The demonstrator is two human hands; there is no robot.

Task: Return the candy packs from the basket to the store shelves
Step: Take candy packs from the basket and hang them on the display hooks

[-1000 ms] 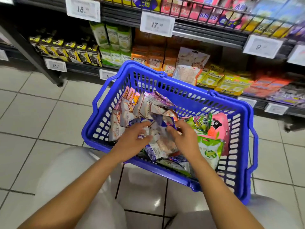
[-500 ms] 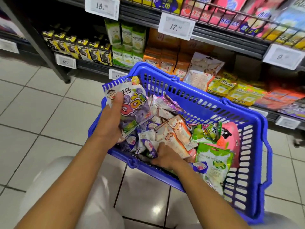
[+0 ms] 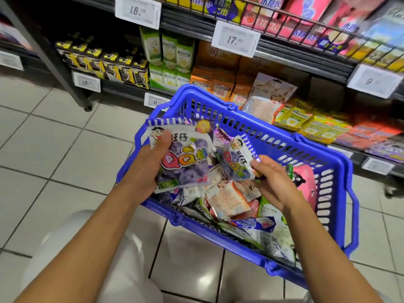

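I held two purple candy packs: a big one (image 3: 185,158) in my left hand (image 3: 147,166), a smaller one (image 3: 237,162) in my right hand (image 3: 273,182). One blue basket (image 3: 336,171) sat under both hands; the packs heaped below my fingers overlapped too much to count. One pink pack (image 3: 306,182) lay just right of my right hand.

Upper shelf packs (image 3: 371,29) blur; basket (image 3: 341,193) hides lower packs.

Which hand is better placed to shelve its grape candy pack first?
Probably the left hand: its large grape pack is lifted clear above the blue basket. The right hand pinches a smaller grape pack low over the pile.
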